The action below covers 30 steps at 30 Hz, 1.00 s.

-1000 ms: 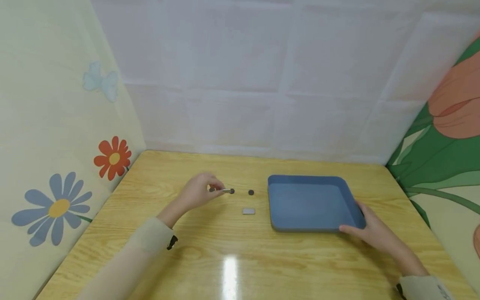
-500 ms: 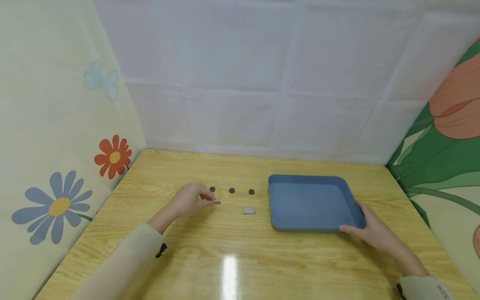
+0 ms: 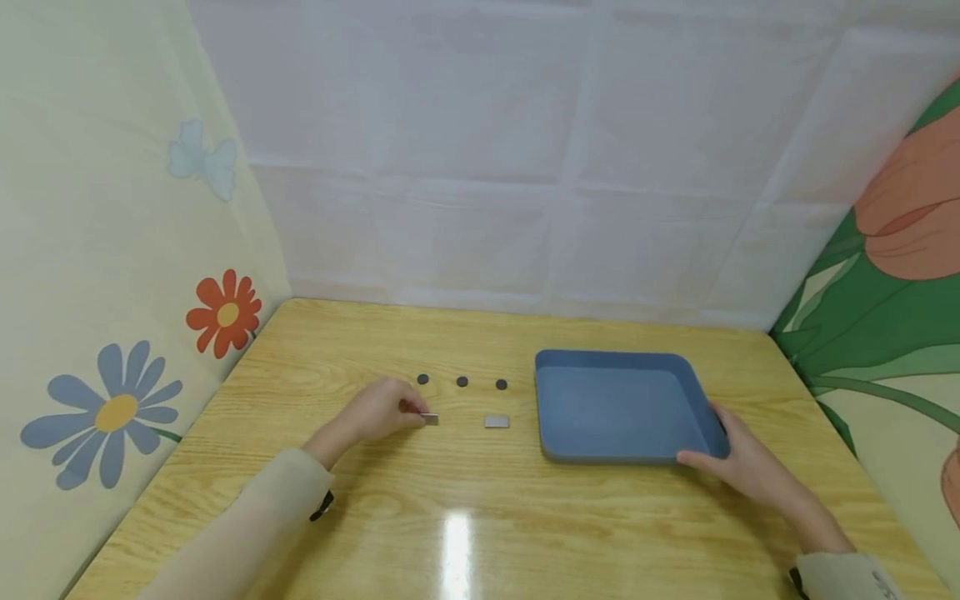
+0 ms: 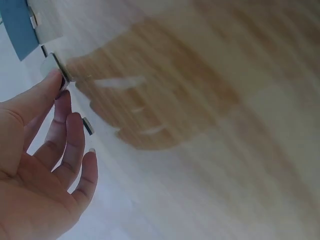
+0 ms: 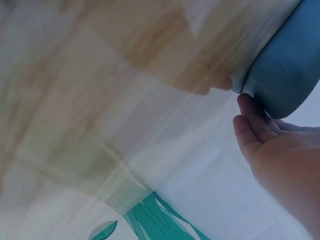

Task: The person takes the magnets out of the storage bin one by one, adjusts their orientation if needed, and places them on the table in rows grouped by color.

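Note:
My left hand (image 3: 386, 408) pinches a small flat grey rectangular piece (image 3: 431, 419) between thumb and fingertips, low over the wooden table. In the left wrist view the piece (image 4: 52, 63) has a shiny face and a dark edge, and the other fingers are loosely bent. A similar grey rectangle (image 3: 497, 422) lies flat to its right. Behind them three dark round discs form a row: left disc (image 3: 423, 379), middle disc (image 3: 462, 382), right disc (image 3: 502, 384). My right hand (image 3: 742, 458) holds the near right corner of a blue tray (image 3: 615, 408), thumb in front, fingers along its side.
The wooden table (image 3: 420, 508) ends at a white cloth backdrop (image 3: 480, 208). Flower-printed panels stand on both sides, with a left panel (image 3: 90, 250) and a right panel (image 3: 907, 275). A light glare marks the table's front.
My left hand has moved nearer and slightly left with the grey piece, from beside the middle disc to in front of the left disc, uncovering that disc. The right hand and tray stay put.

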Tool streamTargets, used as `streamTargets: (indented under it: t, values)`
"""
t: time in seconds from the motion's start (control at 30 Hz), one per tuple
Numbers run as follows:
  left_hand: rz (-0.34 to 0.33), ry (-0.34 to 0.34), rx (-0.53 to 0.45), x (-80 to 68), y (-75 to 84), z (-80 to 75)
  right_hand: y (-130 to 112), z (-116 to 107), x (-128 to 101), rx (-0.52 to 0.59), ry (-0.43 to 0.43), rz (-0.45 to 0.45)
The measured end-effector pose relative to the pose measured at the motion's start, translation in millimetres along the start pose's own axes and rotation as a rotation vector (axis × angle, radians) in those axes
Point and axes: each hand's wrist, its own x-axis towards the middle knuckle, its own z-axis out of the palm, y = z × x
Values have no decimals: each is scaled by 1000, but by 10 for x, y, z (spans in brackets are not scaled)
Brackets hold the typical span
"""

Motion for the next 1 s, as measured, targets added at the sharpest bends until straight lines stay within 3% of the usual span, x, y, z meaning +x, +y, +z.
streamTargets:
  t: [0.27,1.0]
  values:
    - [-16,18,38,-17,-36,10,-14,-8,-6,-1,-3,4]
    - [20,34,48,-18,-50,22,-3,-1,-1,-10,0,13]
